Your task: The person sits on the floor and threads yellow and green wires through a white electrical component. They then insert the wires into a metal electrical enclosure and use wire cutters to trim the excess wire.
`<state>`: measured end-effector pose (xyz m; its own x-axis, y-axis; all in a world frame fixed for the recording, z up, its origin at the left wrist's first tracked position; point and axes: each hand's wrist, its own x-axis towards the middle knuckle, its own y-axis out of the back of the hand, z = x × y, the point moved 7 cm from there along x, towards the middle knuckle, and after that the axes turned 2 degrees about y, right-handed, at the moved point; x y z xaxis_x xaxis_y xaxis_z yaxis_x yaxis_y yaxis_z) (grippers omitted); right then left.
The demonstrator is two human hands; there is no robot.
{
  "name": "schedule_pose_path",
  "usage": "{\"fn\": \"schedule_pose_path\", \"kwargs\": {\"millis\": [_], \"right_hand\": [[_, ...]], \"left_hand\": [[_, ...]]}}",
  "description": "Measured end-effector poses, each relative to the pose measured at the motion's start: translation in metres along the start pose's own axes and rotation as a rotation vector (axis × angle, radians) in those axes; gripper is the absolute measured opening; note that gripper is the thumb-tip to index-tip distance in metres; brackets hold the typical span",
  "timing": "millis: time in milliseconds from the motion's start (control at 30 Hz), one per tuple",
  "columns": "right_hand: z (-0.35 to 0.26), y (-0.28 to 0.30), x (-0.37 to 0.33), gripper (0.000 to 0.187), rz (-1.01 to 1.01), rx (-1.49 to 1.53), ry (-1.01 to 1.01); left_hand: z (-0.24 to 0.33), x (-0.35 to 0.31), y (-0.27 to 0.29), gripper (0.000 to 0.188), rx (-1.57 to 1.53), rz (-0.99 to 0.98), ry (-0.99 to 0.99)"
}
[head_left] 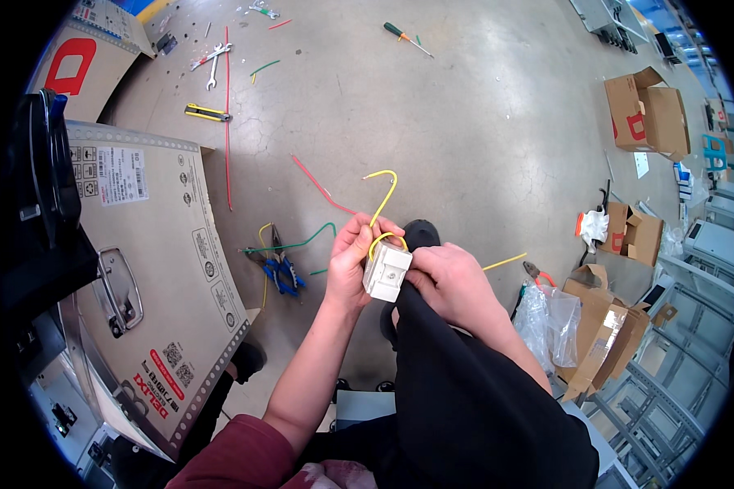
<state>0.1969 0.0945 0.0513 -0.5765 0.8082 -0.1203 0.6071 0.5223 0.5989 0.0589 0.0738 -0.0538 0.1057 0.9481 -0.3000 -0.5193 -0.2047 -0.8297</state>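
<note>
My left hand (349, 265) is closed around a small white block-shaped electrical fitting (388, 273), gripping its left side above my lap. A stiff yellow wire (391, 194) bends up from behind the fingers, and a short loop of it curves over the fitting's top. One screw-like round spot shows on the fitting's face. My right hand (455, 281) is curled close against the fitting's right side, thumb and fingers pressed together. Whatever those fingers hold, if anything, is hidden. My black-clad knee lies just below the right hand.
Blue-handled pliers (281, 275) lie on the floor left of my hands, among cut green, yellow and red wires. Farther off are a utility knife (207, 112), wrenches (213, 65) and a screwdriver (407, 38). A large carton (159, 261) stands left; opened cardboard boxes (661, 114) stand right.
</note>
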Motion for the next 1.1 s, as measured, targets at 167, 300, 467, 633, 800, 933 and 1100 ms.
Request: {"fn": "schedule_pose_path", "kwargs": {"millis": [167,300,467,633,800,933,1100], "right_hand": [[0.001,-0.008,-0.009,0.01,0.062,0.105,-0.001],[-0.003,-0.002,-0.01,0.011,-0.002,0.009,0.094],[-0.011,0.012,-0.006,0.008,-0.068,-0.097,0.206],[-0.005,0.014,-0.009,0.008,-0.046,-0.028,0.118],[0.028,-0.016,-0.009,0.008,-0.019,0.188,-0.146],[0.09,-0.065,0.008,0.012,-0.023,0.148,-0.256],[0.128,-0.106,0.044,0.013,0.037,-0.106,-0.164]], "left_hand": [[0.009,-0.001,-0.007,0.029,0.129,0.03,-0.017],[0.008,-0.003,-0.01,0.028,0.079,0.022,0.02],[0.007,-0.007,-0.008,0.029,0.077,-0.004,0.0],[0.013,-0.003,-0.019,0.025,0.134,-0.021,0.062],[0.006,0.004,0.005,0.027,0.334,-0.029,0.026],[-0.023,0.024,0.074,0.019,0.257,0.15,0.112],[-0.022,0.052,0.129,0.015,0.336,0.186,0.045]]}}
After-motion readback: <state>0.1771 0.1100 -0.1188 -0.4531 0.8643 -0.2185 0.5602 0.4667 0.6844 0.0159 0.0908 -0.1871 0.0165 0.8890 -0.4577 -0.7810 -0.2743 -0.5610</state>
